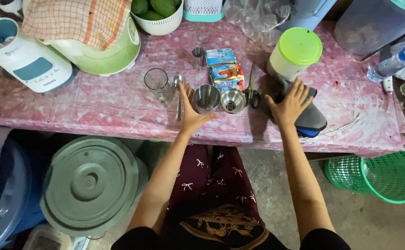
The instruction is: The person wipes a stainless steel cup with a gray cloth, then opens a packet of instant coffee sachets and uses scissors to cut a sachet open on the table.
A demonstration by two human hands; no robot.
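Two stacked blue-and-orange cartons [224, 69] behind, perhaps, steel cups [206, 98]

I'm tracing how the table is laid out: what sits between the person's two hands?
In the head view, a steel cup and a steel strainer stand side by side between the left hand and right hand, with scissors beyond the strainer.

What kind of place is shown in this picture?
Probably a home kitchen or a small drink-making corner: a table with a pink cover holds a rice cooker, a blender base, metal cups and a bowl of green fruit.

Stacked blue-orange packets [224, 69] mid-table
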